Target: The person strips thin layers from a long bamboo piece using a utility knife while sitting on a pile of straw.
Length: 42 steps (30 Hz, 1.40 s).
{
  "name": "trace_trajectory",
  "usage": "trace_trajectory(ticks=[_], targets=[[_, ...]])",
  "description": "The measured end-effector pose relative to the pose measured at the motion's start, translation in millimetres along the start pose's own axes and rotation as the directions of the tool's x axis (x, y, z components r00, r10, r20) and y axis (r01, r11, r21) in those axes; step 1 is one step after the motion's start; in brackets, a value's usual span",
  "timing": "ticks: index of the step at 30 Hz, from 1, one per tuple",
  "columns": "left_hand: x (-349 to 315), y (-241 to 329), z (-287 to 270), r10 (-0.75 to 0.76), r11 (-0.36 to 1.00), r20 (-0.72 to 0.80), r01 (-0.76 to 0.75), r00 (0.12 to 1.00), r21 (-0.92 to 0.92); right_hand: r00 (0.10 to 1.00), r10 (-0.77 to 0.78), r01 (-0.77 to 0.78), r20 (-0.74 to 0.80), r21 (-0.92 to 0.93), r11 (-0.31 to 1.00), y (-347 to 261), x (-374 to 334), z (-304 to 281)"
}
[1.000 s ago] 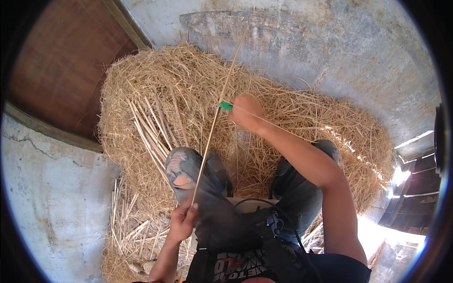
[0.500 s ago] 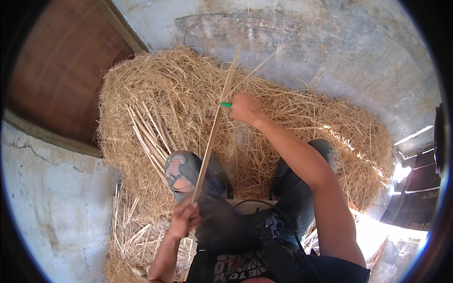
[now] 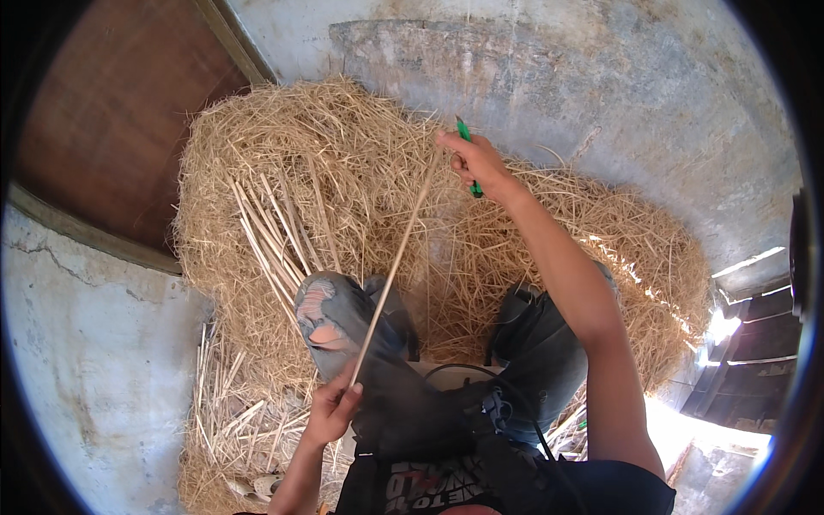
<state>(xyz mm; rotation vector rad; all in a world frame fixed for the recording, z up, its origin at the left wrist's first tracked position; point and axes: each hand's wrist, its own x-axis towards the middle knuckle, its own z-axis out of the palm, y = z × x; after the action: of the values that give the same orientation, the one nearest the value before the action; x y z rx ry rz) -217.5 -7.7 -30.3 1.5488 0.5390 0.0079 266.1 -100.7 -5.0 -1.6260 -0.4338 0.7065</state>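
A long, thin, pale bamboo strip [image 3: 391,275] slants from my lap up over the straw. My left hand [image 3: 333,412] is closed round its near end, thumb on top, by my left thigh. At the strip's far end is my right hand [image 3: 481,165], its thumb and forefinger pinched at the tip. The same hand keeps a small green-handled knife [image 3: 464,130] in its curled fingers. The knife's blade hardly shows, so I cannot tell its shape.
Several split strips [image 3: 270,227] lean by my left knee [image 3: 322,309]. A big heap of straw [image 3: 558,219] spreads in front, against a grey wall [image 3: 549,77]. Shavings [image 3: 249,421] litter the lower left. A brown wooden panel [image 3: 129,129] stands at the far left.
My right hand has moved up and away to the strip's far end. The green-handled knife has come off the strip's middle and turned upright in the hand. The strip has rolled to a narrower side.
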Motion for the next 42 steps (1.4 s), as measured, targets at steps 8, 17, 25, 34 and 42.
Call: trace_trajectory(ticks=[8,17,25,34,42], targets=[[19,51,3,0.031,0.979,0.220,-0.073,0.975,0.188,0.990,-0.086,0.078,0.111,0.075,0.994,-10,-16,10],[151,113,49,0.100,0.992,0.120,-0.108,0.988,0.069,0.988,-0.133,0.127,0.082,0.072,0.989,-25,-33,12],[220,116,66,0.086,0.988,0.102,-0.072,0.991,-0.134,0.964,-0.217,0.124,-0.155,-0.460,0.879,-41,-41,-19],[223,81,69,0.065,0.996,-0.008,-0.066,0.998,-0.059,0.887,-0.432,0.432,0.164,-0.628,0.648,39,-35,23],[222,69,46,0.085,0.994,-0.096,-0.091,0.992,-0.054,0.934,-0.294,0.342,0.204,-0.748,0.568,21,-41,43]])
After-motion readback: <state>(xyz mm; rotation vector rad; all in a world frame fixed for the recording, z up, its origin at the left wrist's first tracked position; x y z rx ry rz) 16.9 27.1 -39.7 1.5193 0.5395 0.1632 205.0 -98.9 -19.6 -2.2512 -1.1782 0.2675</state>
